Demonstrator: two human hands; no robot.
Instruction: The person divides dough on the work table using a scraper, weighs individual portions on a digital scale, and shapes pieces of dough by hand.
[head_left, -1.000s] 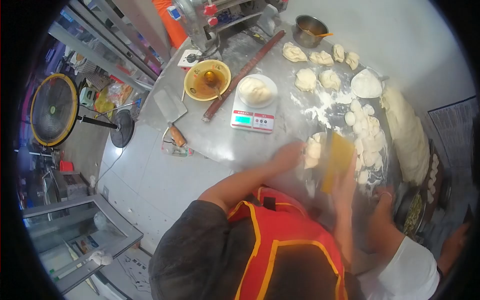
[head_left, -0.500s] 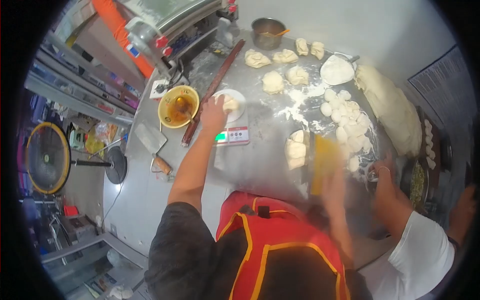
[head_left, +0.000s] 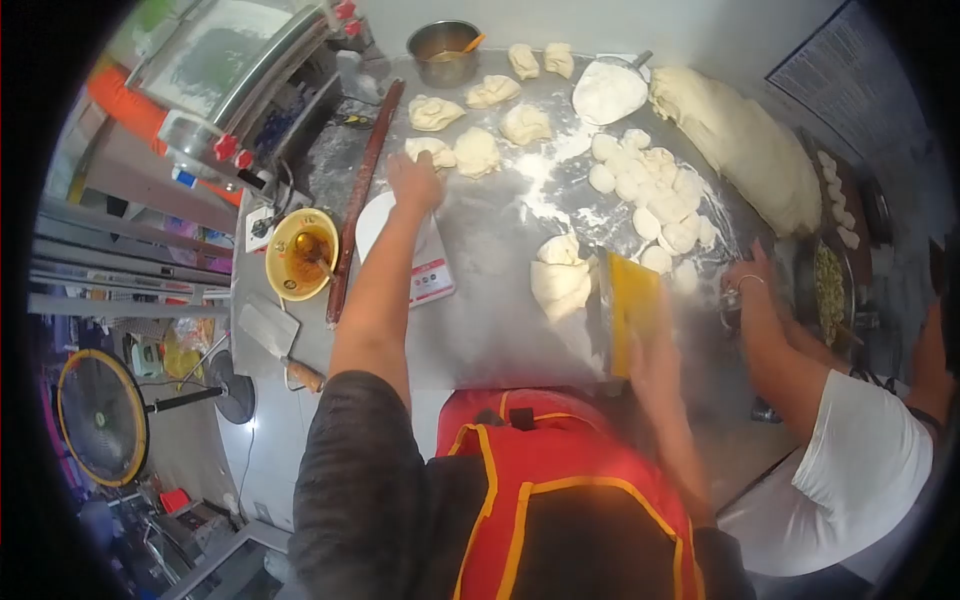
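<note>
My left hand (head_left: 414, 183) reaches past the white kitchen scale (head_left: 432, 280), with its fingers on a dough piece (head_left: 430, 150) beside another dough lump (head_left: 477, 152). The fingertips are partly hidden, so their grip is unclear. In my right hand (head_left: 655, 368), blurred by motion, is a dough scraper (head_left: 630, 312) with a broad yellow handle, its blade edge toward the left. Just left of the blade lies a folded dough chunk (head_left: 561, 285) on the metal table (head_left: 480, 335).
Dough balls (head_left: 665, 195) and a large dough mass (head_left: 745, 150) lie right. A co-worker's hand (head_left: 745, 272) is near them. A wooden rod (head_left: 362, 200), yellow bowl (head_left: 302, 254) and trowel (head_left: 275, 335) are left; a metal pot (head_left: 443, 65) and flour scoop (head_left: 609, 92) stand at the back.
My left hand has moved from the scale up to the row of dough pieces, and the scale's plate now has no dough on it. The view has shifted right. My right hand keeps the scraper.
</note>
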